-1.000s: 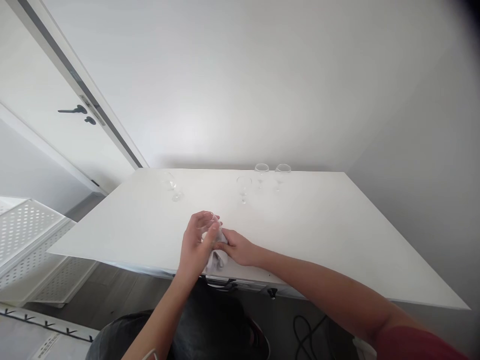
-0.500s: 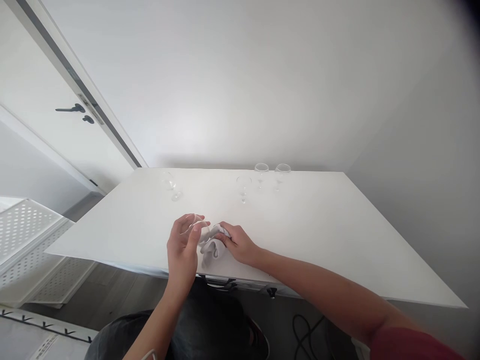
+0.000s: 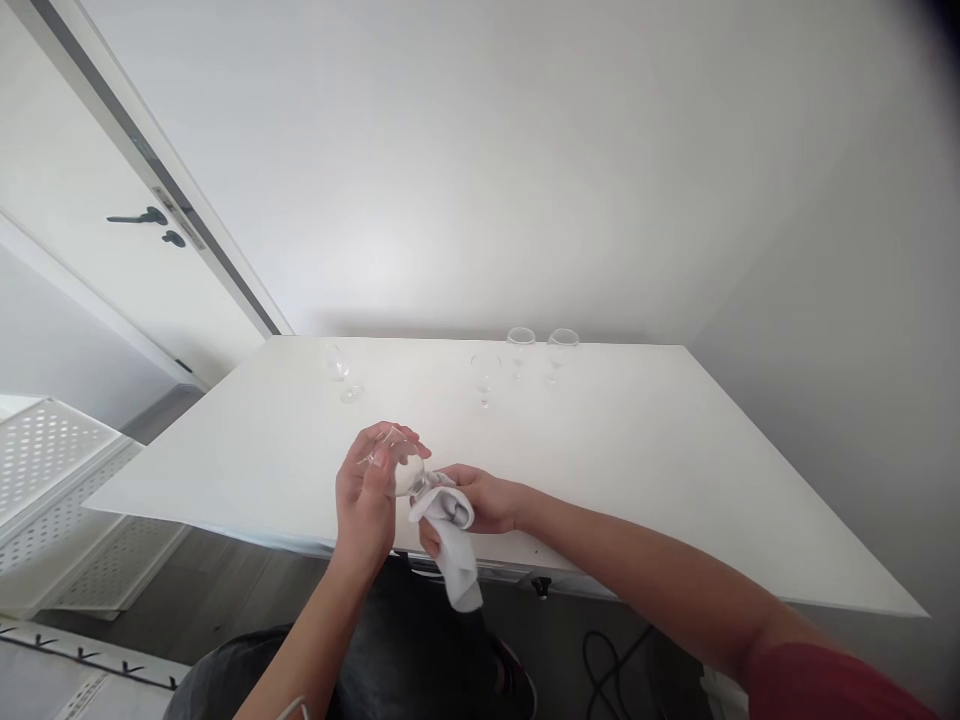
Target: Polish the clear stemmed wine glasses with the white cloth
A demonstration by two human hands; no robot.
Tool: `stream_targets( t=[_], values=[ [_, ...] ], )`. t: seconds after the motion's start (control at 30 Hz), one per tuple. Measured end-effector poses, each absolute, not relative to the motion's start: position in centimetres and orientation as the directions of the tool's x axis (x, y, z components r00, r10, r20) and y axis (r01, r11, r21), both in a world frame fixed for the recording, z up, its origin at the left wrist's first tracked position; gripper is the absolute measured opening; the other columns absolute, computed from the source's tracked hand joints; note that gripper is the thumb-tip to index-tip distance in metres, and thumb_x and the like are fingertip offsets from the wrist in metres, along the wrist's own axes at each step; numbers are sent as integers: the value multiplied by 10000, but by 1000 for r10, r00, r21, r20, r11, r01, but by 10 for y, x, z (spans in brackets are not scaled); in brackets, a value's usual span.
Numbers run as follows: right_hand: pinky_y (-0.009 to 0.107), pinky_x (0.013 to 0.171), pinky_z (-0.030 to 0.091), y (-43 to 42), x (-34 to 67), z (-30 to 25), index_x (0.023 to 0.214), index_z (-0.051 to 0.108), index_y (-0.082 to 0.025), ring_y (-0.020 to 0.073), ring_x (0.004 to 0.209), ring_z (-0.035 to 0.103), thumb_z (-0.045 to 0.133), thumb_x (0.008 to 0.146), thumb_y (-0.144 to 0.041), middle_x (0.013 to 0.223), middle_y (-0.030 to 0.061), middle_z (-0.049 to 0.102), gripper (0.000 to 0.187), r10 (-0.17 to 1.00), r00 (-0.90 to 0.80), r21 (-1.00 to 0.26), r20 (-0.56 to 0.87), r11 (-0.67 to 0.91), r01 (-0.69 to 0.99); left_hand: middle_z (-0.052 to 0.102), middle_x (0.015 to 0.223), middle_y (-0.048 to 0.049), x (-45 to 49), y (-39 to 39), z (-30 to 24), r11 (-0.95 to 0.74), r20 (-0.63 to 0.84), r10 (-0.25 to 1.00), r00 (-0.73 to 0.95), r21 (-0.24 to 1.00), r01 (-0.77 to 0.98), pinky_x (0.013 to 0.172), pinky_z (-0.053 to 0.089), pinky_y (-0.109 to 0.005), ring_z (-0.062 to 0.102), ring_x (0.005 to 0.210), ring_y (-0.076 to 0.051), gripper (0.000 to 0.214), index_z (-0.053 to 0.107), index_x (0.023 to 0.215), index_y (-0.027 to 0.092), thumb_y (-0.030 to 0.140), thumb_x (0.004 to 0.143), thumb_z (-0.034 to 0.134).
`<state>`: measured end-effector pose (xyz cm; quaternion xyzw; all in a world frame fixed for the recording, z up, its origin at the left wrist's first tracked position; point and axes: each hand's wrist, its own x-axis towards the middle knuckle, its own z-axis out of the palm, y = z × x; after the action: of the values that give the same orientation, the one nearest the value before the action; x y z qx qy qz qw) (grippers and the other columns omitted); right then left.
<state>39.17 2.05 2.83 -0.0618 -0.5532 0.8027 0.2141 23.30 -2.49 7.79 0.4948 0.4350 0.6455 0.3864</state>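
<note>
My left hand [image 3: 367, 492] wraps its fingers round the bowl of a clear wine glass [image 3: 401, 466], held above the front edge of the white table [image 3: 637, 470]. My right hand [image 3: 480, 503] is closed on a white cloth [image 3: 452, 540], pressed against the glass's stem end. A tail of the cloth hangs down past the table edge. The glass's stem and foot are hidden by the cloth.
A clear glass lies tipped at the back left of the table [image 3: 339, 372]. Three more stand upright at the back [image 3: 484, 373], [image 3: 519, 346], [image 3: 562, 349]. A white perforated rack [image 3: 52, 500] stands at the left, a door with a dark handle [image 3: 137, 217] behind it.
Both hands have drawn back toward me and lifted slightly. The cloth has slid off the bowl toward the stem, and its tail now hangs loose below my right hand.
</note>
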Motion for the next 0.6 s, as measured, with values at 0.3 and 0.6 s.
stream_targets(
  t=[0.3,0.6],
  values=[
    [310,869,457,22,383,18,1044,648,-218,178,908,554,628,942,-584,984,28,631,380,969,-230,-900,91,-18,-435,675,1064,-84,226,-34,72,-666,755,588,-291,656,356,867,541,-475,717,941,-278,446,550,1201,238,451,861,744],
    [293,729,450,12,385,31,882,637,-187,172,789,534,524,949,-626,830,34,593,458,720,-691,-771,-63,-475,-425,785,974,-83,224,-39,61,-717,683,696,223,644,265,849,532,-497,758,866,-320,595,652,1039,292,387,535,953]
  ],
)
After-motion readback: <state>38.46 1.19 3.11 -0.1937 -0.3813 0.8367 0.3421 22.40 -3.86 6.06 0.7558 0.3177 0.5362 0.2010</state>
